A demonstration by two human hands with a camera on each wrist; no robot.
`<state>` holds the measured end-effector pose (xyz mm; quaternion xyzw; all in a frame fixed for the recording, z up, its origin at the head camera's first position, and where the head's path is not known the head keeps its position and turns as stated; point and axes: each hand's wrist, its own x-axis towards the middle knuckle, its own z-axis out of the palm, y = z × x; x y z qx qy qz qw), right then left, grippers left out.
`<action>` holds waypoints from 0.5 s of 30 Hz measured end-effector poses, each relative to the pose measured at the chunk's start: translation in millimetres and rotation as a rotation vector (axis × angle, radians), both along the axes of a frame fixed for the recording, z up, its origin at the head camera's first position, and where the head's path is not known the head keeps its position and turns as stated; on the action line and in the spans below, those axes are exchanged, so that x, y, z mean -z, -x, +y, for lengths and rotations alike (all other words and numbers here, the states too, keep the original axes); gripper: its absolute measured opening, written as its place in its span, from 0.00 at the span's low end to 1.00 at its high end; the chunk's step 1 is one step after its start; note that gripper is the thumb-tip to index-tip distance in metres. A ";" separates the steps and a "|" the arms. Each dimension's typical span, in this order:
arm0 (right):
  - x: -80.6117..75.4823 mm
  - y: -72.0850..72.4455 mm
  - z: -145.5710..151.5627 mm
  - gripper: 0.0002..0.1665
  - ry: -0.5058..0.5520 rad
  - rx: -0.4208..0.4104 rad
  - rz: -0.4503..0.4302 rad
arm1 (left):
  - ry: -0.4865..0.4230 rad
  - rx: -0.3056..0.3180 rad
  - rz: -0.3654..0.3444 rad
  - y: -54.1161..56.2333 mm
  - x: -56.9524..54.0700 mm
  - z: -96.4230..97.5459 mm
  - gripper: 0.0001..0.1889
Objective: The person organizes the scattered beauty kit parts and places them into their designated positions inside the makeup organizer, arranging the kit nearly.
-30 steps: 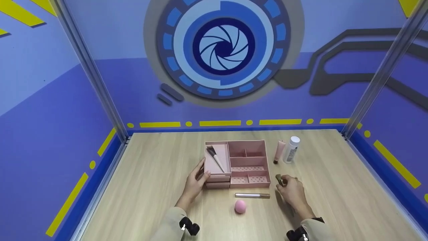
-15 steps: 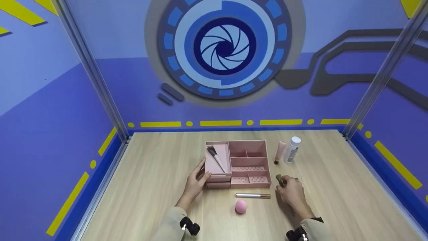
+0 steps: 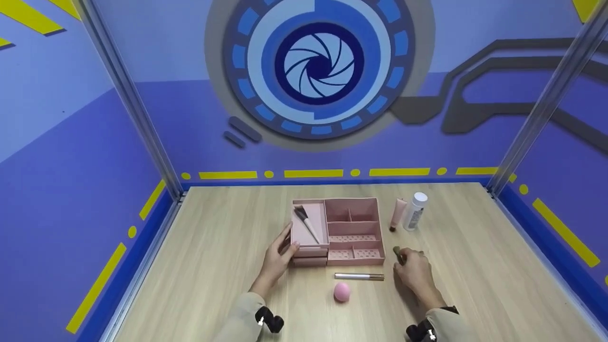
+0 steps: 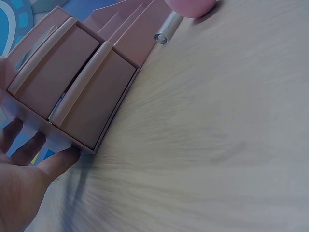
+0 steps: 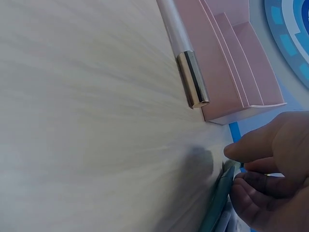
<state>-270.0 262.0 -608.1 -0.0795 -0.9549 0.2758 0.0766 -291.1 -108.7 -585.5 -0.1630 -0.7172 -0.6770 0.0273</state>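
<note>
A pink desk organizer (image 3: 354,232) stands mid-table, with drawers at its left and open compartments at its right. My left hand (image 3: 276,260) rests on its left side, fingers extended; in the left wrist view the fingertips (image 4: 67,157) touch the side panel beside two drawer fronts. A makeup brush (image 3: 308,224) lies on the organizer's top left tray. Right of the organizer, my right hand (image 3: 414,270) pinches a slim green thing (image 5: 219,200), its kind mostly hidden by the fingers. A white-and-gold cosmetic tube (image 3: 359,276) and a pink makeup sponge (image 3: 342,292) lie in front.
Behind the right hand a pink squeeze tube (image 3: 398,214) and a white capped bottle (image 3: 415,212) stand close together. Blue panels (image 3: 156,123) and metal posts enclose the wooden table (image 3: 213,223) at the back and both sides.
</note>
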 end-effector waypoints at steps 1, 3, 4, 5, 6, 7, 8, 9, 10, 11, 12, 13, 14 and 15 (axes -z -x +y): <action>0.9 0.3 0.5 0.20 -0.011 -0.005 0.006 | -0.003 0.002 0.003 0.1 0.4 -0.1 0.32; 2.7 0.9 1.6 0.19 -0.035 -0.019 0.028 | -0.007 0.003 0.010 -0.1 0.8 -0.2 0.32; 3.5 1.1 2.1 0.18 -0.045 -0.025 0.038 | -0.004 0.003 0.013 -0.2 1.0 -0.2 0.32; 4.0 1.2 2.5 0.17 -0.057 -0.030 0.047 | -0.003 0.003 0.015 -0.4 1.2 -0.1 0.32; 5.1 1.8 3.2 0.15 -0.067 -0.037 0.055 | -0.002 0.004 0.016 -0.4 1.5 -0.2 0.32; 5.7 2.1 3.6 0.15 -0.074 -0.043 0.057 | 0.000 0.004 0.016 -0.3 1.9 -0.2 0.32; 6.1 2.5 3.8 0.14 -0.076 -0.047 0.055 | -0.001 0.007 0.014 -0.5 1.8 -0.2 0.33; 6.3 2.9 4.0 0.14 -0.078 -0.048 0.050 | 0.002 0.007 0.012 -0.6 1.8 -0.2 0.33; 6.0 3.1 3.9 0.14 -0.076 -0.048 0.042 | 0.003 0.008 0.011 -0.7 1.6 -0.2 0.33; 5.6 3.5 3.8 0.14 -0.076 -0.047 0.033 | 0.001 0.007 0.010 -0.4 1.6 -0.2 0.33; 5.3 4.1 3.8 0.15 -0.075 -0.046 0.026 | -0.001 0.006 0.010 -0.2 1.5 -0.2 0.33; 4.3 4.5 3.6 0.15 -0.070 -0.045 0.018 | 0.001 0.005 0.011 -0.1 1.1 -0.2 0.33; 3.3 4.8 3.3 0.16 -0.066 -0.041 0.009 | 0.001 0.004 0.011 0.1 0.7 -0.2 0.33; 2.3 5.3 3.1 0.16 -0.060 -0.035 0.001 | 0.004 0.003 0.016 0.7 0.6 -0.3 0.33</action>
